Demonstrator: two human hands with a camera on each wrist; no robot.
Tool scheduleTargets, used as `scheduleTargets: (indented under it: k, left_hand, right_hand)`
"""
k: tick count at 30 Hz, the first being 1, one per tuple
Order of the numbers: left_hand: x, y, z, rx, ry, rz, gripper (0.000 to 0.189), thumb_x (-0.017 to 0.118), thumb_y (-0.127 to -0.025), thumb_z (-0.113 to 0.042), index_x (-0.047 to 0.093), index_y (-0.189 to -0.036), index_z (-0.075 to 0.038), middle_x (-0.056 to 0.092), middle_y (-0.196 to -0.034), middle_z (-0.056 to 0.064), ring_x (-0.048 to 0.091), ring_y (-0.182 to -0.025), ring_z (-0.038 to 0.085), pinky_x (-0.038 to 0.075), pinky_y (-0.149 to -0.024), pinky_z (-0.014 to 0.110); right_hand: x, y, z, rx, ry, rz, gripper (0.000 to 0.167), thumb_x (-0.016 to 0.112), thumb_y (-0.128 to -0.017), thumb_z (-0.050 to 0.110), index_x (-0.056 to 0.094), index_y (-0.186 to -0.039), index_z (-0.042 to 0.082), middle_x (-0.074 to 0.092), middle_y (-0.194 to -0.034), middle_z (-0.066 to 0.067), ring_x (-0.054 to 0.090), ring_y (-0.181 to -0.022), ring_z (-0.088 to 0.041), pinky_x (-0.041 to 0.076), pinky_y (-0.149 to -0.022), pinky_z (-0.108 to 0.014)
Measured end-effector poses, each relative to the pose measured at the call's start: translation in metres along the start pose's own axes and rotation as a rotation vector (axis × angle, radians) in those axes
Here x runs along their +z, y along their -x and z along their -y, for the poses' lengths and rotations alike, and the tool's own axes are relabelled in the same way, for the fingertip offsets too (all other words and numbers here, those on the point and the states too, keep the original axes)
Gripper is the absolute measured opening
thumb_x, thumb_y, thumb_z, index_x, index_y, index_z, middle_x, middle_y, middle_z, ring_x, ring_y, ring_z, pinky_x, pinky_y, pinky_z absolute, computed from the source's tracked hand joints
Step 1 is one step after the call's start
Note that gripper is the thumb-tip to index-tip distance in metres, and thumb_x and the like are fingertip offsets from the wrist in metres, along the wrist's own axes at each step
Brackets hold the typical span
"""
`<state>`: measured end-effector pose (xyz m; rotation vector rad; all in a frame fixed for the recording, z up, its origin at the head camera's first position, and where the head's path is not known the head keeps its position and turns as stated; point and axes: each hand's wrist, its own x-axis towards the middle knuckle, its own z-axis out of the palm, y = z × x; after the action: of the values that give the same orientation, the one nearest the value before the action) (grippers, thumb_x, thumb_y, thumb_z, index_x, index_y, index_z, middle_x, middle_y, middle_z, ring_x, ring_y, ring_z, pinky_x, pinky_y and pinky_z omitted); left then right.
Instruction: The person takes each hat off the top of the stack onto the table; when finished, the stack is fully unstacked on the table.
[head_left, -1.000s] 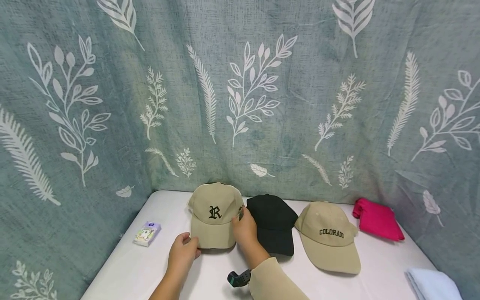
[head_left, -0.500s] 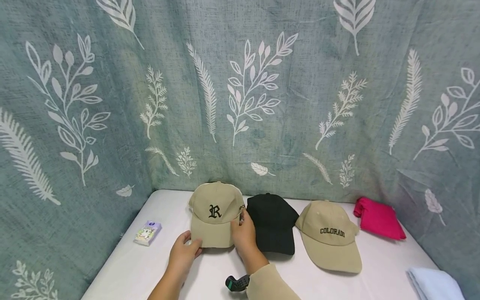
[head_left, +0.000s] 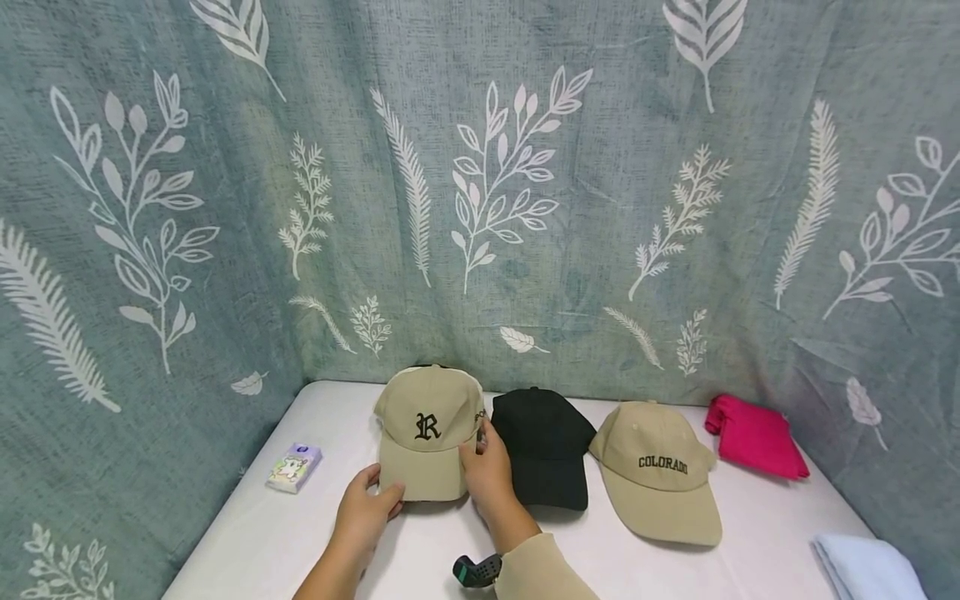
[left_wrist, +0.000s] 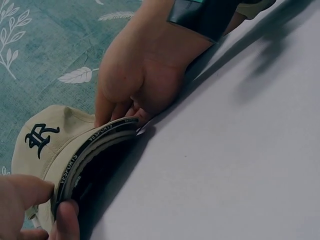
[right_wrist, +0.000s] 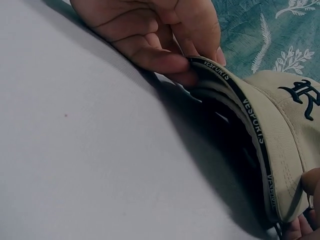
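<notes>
A beige baseball cap (head_left: 431, 408) with a dark letter R stands at the table's back, left of the middle. My left hand (head_left: 362, 510) pinches the left corner of its brim, thumb on top and fingers beneath. At the other side, my right hand (head_left: 491, 471) holds the brim's right edge near the crown. In the left wrist view the brim's underside carries dark tape (left_wrist: 75, 160) lettered VESPORTS. Close by on the right sits a black cap (head_left: 542, 450), and beyond it a beige cap (head_left: 656, 475) reading COLORADO.
A small purple and yellow pack (head_left: 295, 468) lies at the left. Folded red cloth (head_left: 756, 437) is at the back right, and light blue cloth (head_left: 870, 568) at the front right. A leaf-patterned curtain (head_left: 517, 275) hangs behind the white table (head_left: 247, 550).
My left thumb has moved onto the brim's corner. The R cap has shifted very slightly toward me and left, with both hands on it. The other caps stay put.
</notes>
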<state>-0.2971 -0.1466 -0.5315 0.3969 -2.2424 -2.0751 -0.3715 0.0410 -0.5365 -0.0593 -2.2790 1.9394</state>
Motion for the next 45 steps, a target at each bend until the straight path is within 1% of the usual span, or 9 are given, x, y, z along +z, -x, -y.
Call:
scheduleTargets:
  k: [4,9,13,18,22,25,33,37,45]
  left_hand:
    - [0.0,0.001,0.0,-0.005,0.005,0.008,0.078,0.072,-0.098,-0.008,0.026,-0.159,0.009,0.032,-0.158,0.034,0.065,-0.117,0.032,0.063,-0.086,0.028]
    - [-0.001,0.005,-0.001,-0.007,0.015,0.022,0.085,0.072,-0.097,-0.006,0.019,-0.161,0.009,0.029,-0.159,0.034,0.065,-0.116,0.032,0.063,-0.086,0.03]
    - [-0.002,0.009,-0.003,-0.008,0.0,0.032,0.085,0.073,-0.095,-0.003,0.02,-0.16,0.01,0.031,-0.156,0.034,0.065,-0.112,0.031,0.064,-0.084,0.032]
    - [-0.004,0.014,-0.004,-0.039,-0.031,0.028,0.085,0.074,-0.093,-0.004,0.024,-0.16,0.008,0.033,-0.155,0.033,0.066,-0.107,0.027,0.063,-0.082,0.033]
    - [-0.009,0.02,-0.008,-0.07,-0.041,0.027,0.085,0.076,-0.092,-0.007,0.026,-0.16,0.006,0.033,-0.156,0.03,0.067,-0.104,0.026,0.063,-0.081,0.034]
    - [-0.011,0.024,-0.01,-0.072,-0.043,0.035,0.085,0.076,-0.092,-0.008,0.026,-0.16,0.006,0.033,-0.155,0.028,0.066,-0.108,0.027,0.063,-0.082,0.035]
    - [-0.014,0.04,-0.015,-0.062,-0.06,0.071,0.086,0.08,-0.091,-0.011,0.029,-0.158,0.007,0.034,-0.15,0.029,0.061,-0.116,0.033,0.063,-0.083,0.037]
    - [-0.013,0.047,-0.019,-0.034,-0.055,0.098,0.087,0.08,-0.089,-0.008,0.029,-0.157,0.009,0.036,-0.145,0.028,0.054,-0.121,0.036,0.063,-0.084,0.036]
    - [-0.009,0.059,-0.023,0.02,-0.11,0.173,0.093,0.081,-0.085,-0.006,0.026,-0.158,0.01,0.038,-0.128,0.02,0.061,-0.103,0.025,0.063,-0.078,0.038]
  right_hand:
    - [-0.001,0.001,0.001,-0.007,-0.024,-0.003,0.069,0.064,-0.101,0.003,0.033,-0.162,0.004,0.047,-0.157,-0.018,0.06,-0.13,-0.034,0.058,-0.1,-0.047]
    - [-0.004,0.004,0.002,-0.009,-0.037,0.0,0.07,0.066,-0.099,0.002,0.035,-0.161,0.003,0.049,-0.153,-0.017,0.062,-0.116,-0.027,0.06,-0.09,-0.04]
    - [-0.006,0.007,0.003,-0.009,-0.03,0.001,0.07,0.068,-0.097,0.003,0.037,-0.16,0.003,0.05,-0.153,-0.017,0.058,-0.108,-0.022,0.056,-0.085,-0.033]
    - [-0.009,0.012,0.004,-0.015,-0.033,0.02,0.072,0.069,-0.096,0.003,0.038,-0.16,0.004,0.051,-0.153,-0.017,0.056,-0.106,-0.021,0.053,-0.082,-0.027]
    - [-0.013,0.018,0.01,-0.016,-0.022,0.037,0.071,0.07,-0.096,0.005,0.04,-0.16,0.009,0.051,-0.153,-0.015,0.055,-0.106,-0.021,0.052,-0.081,-0.026]
    - [-0.018,0.024,0.017,-0.019,-0.02,0.043,0.07,0.071,-0.096,0.008,0.041,-0.16,0.011,0.051,-0.153,-0.013,0.055,-0.108,-0.022,0.052,-0.08,-0.027]
    - [-0.034,0.041,0.028,0.002,-0.005,0.049,0.069,0.076,-0.094,0.012,0.046,-0.157,0.011,0.053,-0.151,-0.012,0.055,-0.111,-0.024,0.052,-0.082,-0.031]
    - [-0.044,0.046,0.031,0.002,0.001,0.064,0.07,0.077,-0.094,0.014,0.046,-0.157,0.01,0.052,-0.152,-0.013,0.056,-0.113,-0.025,0.053,-0.084,-0.032]
    - [-0.066,0.059,0.037,-0.009,-0.005,0.075,0.071,0.079,-0.092,0.012,0.046,-0.155,0.008,0.053,-0.149,-0.013,0.058,-0.11,-0.024,0.054,-0.082,-0.03]
